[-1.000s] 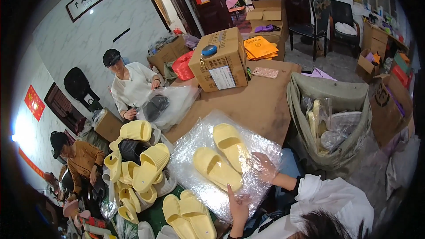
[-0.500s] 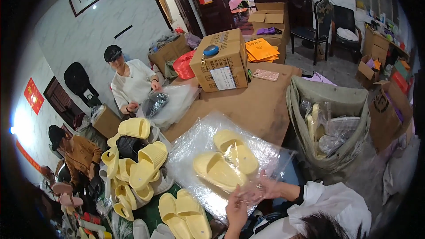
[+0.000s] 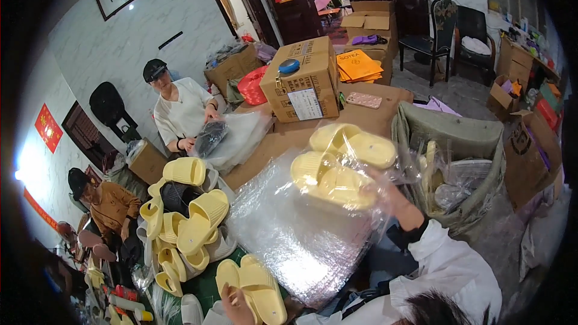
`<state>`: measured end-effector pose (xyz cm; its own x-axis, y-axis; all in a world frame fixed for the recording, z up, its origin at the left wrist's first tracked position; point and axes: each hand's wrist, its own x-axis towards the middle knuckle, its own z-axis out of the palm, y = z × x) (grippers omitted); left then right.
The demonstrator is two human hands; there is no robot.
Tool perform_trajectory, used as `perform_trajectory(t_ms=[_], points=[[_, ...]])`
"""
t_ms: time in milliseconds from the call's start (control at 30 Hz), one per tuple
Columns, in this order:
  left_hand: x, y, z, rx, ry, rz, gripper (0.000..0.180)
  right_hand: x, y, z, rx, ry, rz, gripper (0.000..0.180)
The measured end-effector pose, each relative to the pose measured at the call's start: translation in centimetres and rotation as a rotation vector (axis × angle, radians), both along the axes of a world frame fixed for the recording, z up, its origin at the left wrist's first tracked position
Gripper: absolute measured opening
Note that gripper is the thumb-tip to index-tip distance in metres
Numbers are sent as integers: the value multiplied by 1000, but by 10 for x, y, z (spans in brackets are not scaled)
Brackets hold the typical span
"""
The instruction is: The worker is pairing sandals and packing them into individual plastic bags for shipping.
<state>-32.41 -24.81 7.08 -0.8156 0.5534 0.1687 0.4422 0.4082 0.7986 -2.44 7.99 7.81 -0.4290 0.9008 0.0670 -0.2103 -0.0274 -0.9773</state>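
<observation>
My right hand [image 3: 394, 195] grips a clear plastic bag holding a pair of pale yellow slippers [image 3: 340, 165] and has it raised above the table, close to the grey sack [image 3: 463, 138] on my right. At the lower edge, my left hand [image 3: 232, 304] has its fingers around the edge of a loose pair of yellow slippers [image 3: 259, 289]. Between both hands lies a stack of clear plastic bags [image 3: 295, 238] on the brown table [image 3: 283, 141].
The grey sack holds several bagged items. A heap of yellow slippers [image 3: 183, 219] lies at my left. Across the table, a person in white [image 3: 180, 108] handles a bag; another person in brown [image 3: 105, 204] sits lower left. A cardboard box [image 3: 304, 78] and a phone [image 3: 363, 100] rest on the table.
The bagged pair has been lifted off the bag stack and carried up and to the right, toward the sack. My left hand has dropped down-left onto the loose slippers.
</observation>
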Motion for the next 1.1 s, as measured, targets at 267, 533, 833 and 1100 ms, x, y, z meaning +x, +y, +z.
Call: perform_trajectory(t_ms=[267, 533, 833, 1100], points=[[2, -75, -75, -1060, 676, 379, 81, 7, 41, -70, -318, 731, -573, 49], [-27, -68, -70, -891, 829, 299, 61, -11, -67, -20, 946, -189, -369, 53], [-30, -28, -56, -750, 261, 126, 49, -72, -107, -79, 1114, -715, 657, 47], [-5, -17, -45, -514, 328, 7, 40, -69, -108, -68, 855, -687, 712, 45]])
